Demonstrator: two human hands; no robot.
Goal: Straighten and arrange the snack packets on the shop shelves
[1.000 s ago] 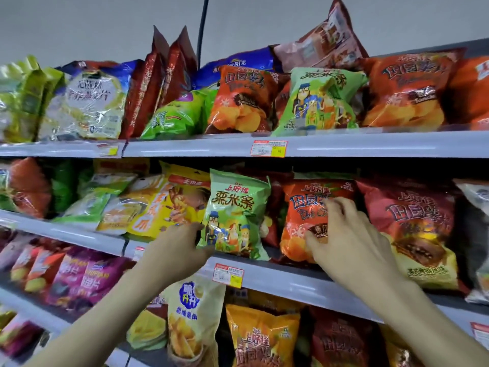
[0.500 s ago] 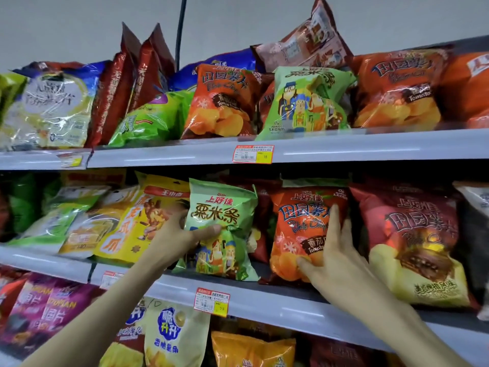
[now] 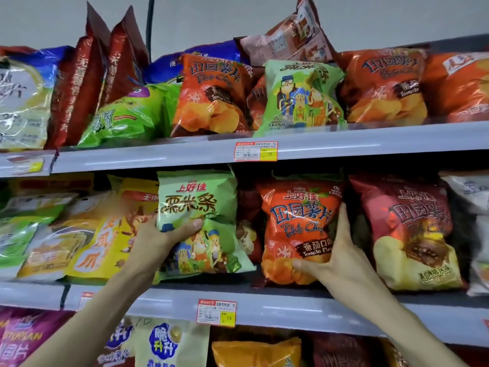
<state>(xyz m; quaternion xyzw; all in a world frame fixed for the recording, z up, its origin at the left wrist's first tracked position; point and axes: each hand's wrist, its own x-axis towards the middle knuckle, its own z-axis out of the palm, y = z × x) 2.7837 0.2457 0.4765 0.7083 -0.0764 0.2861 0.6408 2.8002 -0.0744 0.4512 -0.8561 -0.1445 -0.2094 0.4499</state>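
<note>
On the middle shelf [image 3: 291, 305] a light green snack packet [image 3: 201, 202] stands upright. My left hand [image 3: 161, 237] grips it at its left side, thumb across its front. To its right stands an orange tomato potato-chip packet [image 3: 296, 223]. My right hand [image 3: 336, 258] holds that packet at its lower right, thumb under the front and fingers up along its right edge. A dark red packet [image 3: 412, 229] stands just right of my right hand.
Yellow packets [image 3: 111, 242] lean at the left of the middle shelf. The top shelf [image 3: 370, 139] carries green, orange, red and blue packets, several tilted or piled. More packets [image 3: 169, 343] fill the shelf below. Price tags [image 3: 255, 151] hang on the shelf edges.
My left hand has closed round the green packet and raised it upright. My right hand has slid to the orange packet's lower right edge. The view has moved closer and up.
</note>
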